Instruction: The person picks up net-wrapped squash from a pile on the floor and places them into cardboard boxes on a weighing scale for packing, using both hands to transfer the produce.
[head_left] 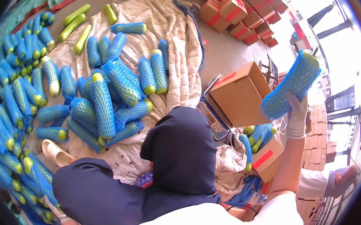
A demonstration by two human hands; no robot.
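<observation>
Raised at the right, my right hand (pixel 294 104) wears a pale glove and is closed around the lower part of a green gourd (pixel 290 84) in a blue foam net sleeve. The gourd tilts, its stem end up. Low at the left edge, my left hand (pixel 54 209), also gloved, is beside several netted gourds (pixel 28 196); its fingers are partly hidden and blurred. A pile of netted gourds (pixel 101 107) lies in front of my knees on a beige quilt (pixel 153 18). Bare green gourds (pixel 72 26) lie at the quilt's far side.
An open cardboard box (pixel 242 94) sits on a scale with a keypad (pixel 214 125). Beyond are stacked boxes (pixel 233 9). More netted gourds (pixel 260 135) and a taped box (pixel 267 158) are at my right. Part of another person's white sleeve (pixel 313 182) shows at far right.
</observation>
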